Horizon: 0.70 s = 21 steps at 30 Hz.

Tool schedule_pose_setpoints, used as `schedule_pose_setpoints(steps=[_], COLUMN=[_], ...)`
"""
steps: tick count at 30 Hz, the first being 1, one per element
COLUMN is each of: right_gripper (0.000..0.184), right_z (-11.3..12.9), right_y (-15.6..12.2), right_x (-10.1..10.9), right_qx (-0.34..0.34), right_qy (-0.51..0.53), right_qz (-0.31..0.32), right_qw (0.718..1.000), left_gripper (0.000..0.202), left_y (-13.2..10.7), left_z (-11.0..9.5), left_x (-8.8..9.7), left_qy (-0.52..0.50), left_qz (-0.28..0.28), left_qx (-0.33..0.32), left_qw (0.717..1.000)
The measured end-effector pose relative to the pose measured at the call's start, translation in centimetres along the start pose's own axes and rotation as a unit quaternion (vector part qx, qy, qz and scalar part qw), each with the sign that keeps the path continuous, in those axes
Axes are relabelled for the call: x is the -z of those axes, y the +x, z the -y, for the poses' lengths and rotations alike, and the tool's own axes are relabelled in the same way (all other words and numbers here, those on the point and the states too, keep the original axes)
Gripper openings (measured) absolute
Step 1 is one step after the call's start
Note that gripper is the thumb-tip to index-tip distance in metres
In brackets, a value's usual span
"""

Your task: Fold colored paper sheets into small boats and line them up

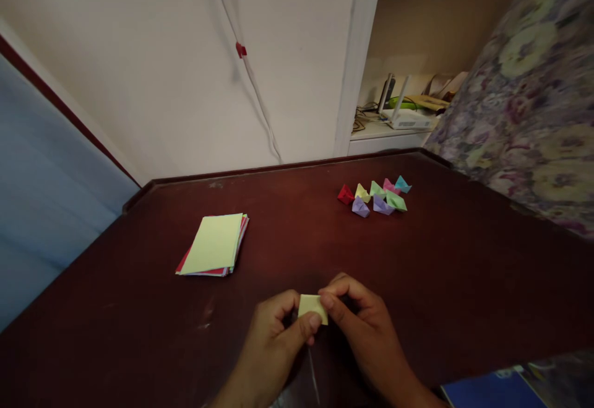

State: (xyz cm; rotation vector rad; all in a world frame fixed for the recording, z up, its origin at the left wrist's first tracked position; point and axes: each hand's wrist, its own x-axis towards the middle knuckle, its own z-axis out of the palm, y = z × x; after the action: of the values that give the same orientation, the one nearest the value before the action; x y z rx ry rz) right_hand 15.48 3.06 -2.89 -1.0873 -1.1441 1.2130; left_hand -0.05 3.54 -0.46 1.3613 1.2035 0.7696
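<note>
A small folded piece of pale yellow paper (pixel 312 306) is pinched between both my hands just above the dark wooden table (pixel 440 272), near its front edge. My left hand (pixel 273 340) grips the paper's lower left side with thumb and fingers. My right hand (pixel 362 327) presses on its right side with thumb and curled fingers. A stack of coloured paper sheets (pixel 214 244), pale yellow on top, lies to the upper left of my hands. Several small folded paper boats (pixel 377 197) in red, yellow, green, purple, pink and blue sit grouped at the far right.
A white wall with a hanging cable (pixel 250 80) rises behind the table. A floral fabric (pixel 529 86) hangs at the right. A white router (pixel 403 117) sits on a shelf beyond. A blue object (pixel 496 389) shows at the bottom right corner.
</note>
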Motion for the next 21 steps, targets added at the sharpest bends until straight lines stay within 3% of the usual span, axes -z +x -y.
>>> schedule_pose_setpoints(steps=[5,10,12,14,17,21], right_gripper=[0.018,0.019,0.015,0.01,0.021,0.01], right_z=[1.0,0.4,0.2,0.4,0.9,1.5], right_y=[0.1,-0.2,-0.3,-0.4,-0.3,0.0], right_x=[0.9,0.6,0.7,1.0,1.7,1.8], right_qx=[-0.05,-0.103,-0.107,-0.083,-0.001,0.057], right_qy=[-0.06,0.065,0.058,0.009,-0.06,-0.118], right_qz=[0.054,0.043,0.065,0.08,0.058,0.058], right_qw=[0.996,0.992,0.99,0.993,0.996,0.99], left_gripper=[0.028,0.018,0.017,0.018,0.022,0.022], left_y=[-0.2,0.0,0.0,-0.1,-0.2,-0.2], left_z=[-0.2,-0.2,-0.1,0.0,0.1,0.2], left_x=[0.2,0.4,0.5,0.5,0.4,0.3], left_qy=[0.07,-0.025,-0.039,-0.018,0.05,0.092], left_qz=[-0.036,-0.047,-0.054,-0.081,-0.113,-0.09], left_qx=[-0.021,-0.037,-0.049,-0.058,-0.065,-0.07], left_qw=[0.997,0.998,0.997,0.995,0.99,0.989])
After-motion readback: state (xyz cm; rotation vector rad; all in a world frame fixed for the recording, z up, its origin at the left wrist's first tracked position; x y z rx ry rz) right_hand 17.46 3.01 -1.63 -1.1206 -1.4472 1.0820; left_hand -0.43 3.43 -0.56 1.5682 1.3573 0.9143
